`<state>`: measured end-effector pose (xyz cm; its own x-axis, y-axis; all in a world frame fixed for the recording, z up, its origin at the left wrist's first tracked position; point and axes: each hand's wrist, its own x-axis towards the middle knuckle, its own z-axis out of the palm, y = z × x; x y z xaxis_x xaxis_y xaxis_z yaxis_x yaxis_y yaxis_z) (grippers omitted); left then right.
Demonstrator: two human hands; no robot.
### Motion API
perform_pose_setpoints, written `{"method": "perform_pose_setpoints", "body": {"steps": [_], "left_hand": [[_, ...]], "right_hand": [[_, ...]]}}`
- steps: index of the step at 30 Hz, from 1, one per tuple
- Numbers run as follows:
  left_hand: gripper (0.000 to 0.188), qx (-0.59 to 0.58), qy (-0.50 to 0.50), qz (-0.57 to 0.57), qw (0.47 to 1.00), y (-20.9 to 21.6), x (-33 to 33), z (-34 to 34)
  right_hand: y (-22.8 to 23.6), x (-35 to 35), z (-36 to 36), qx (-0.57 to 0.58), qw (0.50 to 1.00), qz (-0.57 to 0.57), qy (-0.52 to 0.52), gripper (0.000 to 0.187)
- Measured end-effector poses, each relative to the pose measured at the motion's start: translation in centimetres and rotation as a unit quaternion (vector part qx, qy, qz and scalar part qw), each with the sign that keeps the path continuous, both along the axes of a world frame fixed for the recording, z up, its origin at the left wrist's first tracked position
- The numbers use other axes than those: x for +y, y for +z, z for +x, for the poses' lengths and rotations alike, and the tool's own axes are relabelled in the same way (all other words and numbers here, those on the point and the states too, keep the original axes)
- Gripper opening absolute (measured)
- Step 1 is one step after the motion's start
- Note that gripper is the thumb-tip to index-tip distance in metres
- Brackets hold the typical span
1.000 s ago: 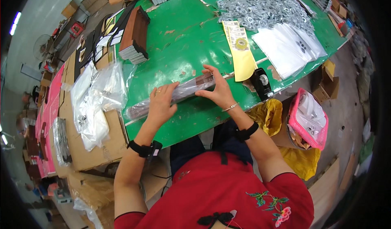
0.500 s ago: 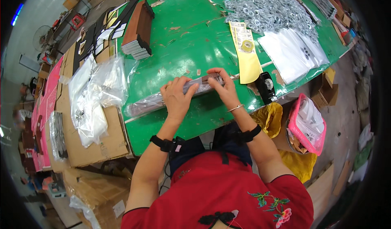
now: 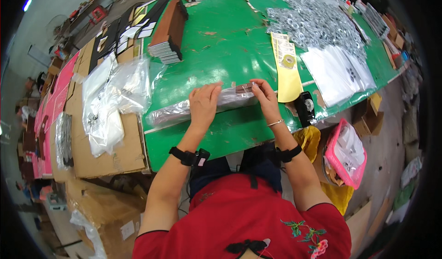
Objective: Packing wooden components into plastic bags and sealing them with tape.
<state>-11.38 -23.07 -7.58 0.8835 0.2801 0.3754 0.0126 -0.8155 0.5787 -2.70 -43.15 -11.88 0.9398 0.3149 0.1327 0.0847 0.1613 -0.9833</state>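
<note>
A long brown bar in a clear plastic bag (image 3: 172,115) lies slantwise on the green table in front of me. My left hand (image 3: 204,104) rests over its middle, fingers close together and curved across the plastic. At the bag's right end, my right hand (image 3: 267,98) grips the bar with thumb and fingers. A brown part of the bar (image 3: 244,88) shows there between my hands, apparently outside or barely under the plastic. What lies beneath my palms is hidden.
Beyond the bar stands a stack of brown strips (image 3: 168,29). At left, clear bags (image 3: 103,109) lie on cardboard. To the right are a yellow label sheet (image 3: 289,81), a black tape dispenser (image 3: 305,107), white bags (image 3: 338,70), bagged metal rings (image 3: 317,22) and a pink basket (image 3: 329,155).
My left fingers have drawn together, and my right hand has closed round the bar's end. Across the table, another person's hands now hold a stack of brown strips. The whole view has shifted slightly.
</note>
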Motion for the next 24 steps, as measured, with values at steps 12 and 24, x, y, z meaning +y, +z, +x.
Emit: {"method": "perform_pose_setpoints", "body": {"steps": [12, 24], "left_hand": [[0.077, -0.038, 0.196, -0.001, 0.98, -2.1, 9.8, -16.1], [0.054, -0.041, 0.217, -0.236, 0.946, -0.9, 1.9, -19.8]], "right_hand": [[1.5, -0.2, 2.5, -0.126, 0.96, -0.201, 0.148, 0.101], [0.8, -1.3, -1.2, 0.179, 0.966, -0.028, 0.182, 0.052]]}}
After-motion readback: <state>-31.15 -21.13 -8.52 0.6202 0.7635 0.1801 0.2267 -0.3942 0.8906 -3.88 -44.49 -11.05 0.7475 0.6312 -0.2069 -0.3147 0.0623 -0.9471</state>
